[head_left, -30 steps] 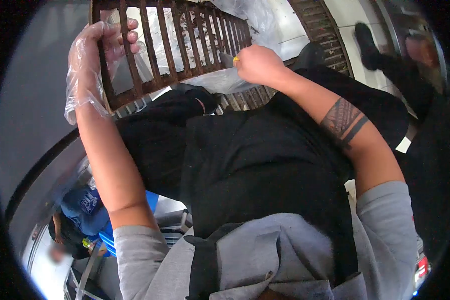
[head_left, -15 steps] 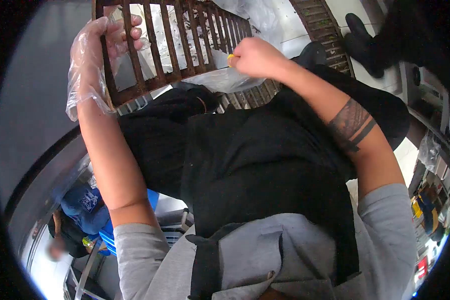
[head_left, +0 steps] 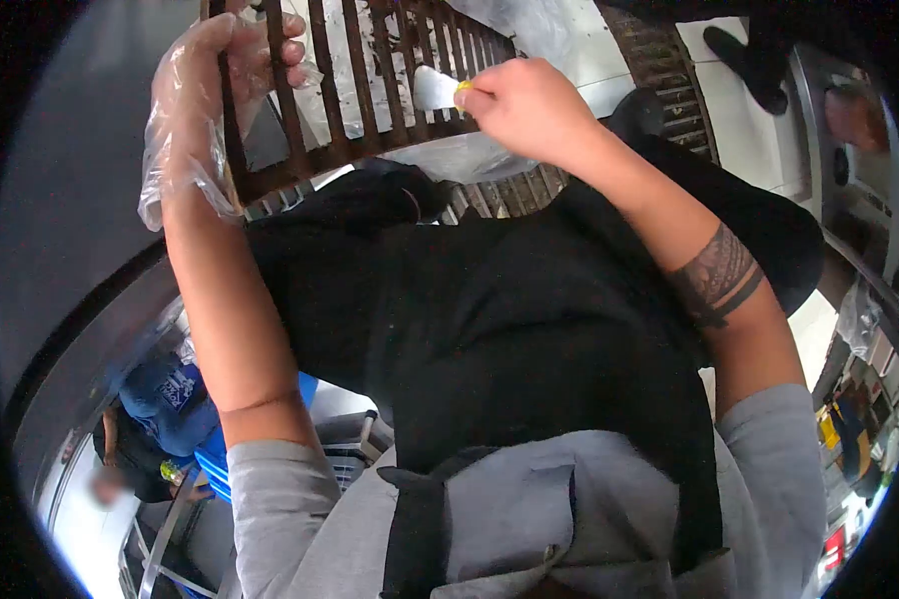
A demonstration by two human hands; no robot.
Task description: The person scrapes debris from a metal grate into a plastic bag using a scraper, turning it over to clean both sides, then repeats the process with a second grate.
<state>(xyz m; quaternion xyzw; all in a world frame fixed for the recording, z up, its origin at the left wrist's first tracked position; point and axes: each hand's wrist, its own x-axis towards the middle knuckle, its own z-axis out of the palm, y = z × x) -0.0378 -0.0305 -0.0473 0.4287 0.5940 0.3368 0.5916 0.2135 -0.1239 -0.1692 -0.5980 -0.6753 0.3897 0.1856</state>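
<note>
A rusty slatted metal grate [head_left: 365, 150] is held tilted in front of my knees at the top of the head view. My left hand [head_left: 205, 75], in a loose clear plastic glove, grips its left end, with the fingertips curled through between the slats. My bare right hand [head_left: 529, 105] is closed on a small scraper [head_left: 434, 90]. Its pale flat blade points left and lies over the slats near the grate's right part. A bit of yellow handle shows at my fingers; the rest is hidden in the hand.
Clear plastic sheeting [head_left: 459, 160] with dark flakes lies under the grate. A slatted floor drain [head_left: 659, 65] runs across the white tiles. Another person's dark shoe [head_left: 739, 65] is at upper right. A dark panel [head_left: 70, 150] stands left. Another person [head_left: 120, 459] is at lower left.
My right hand has shifted slightly right and up, and the scraper blade now shows broadside over the slats. The grate and my left hand sit slightly further right and higher in view.
</note>
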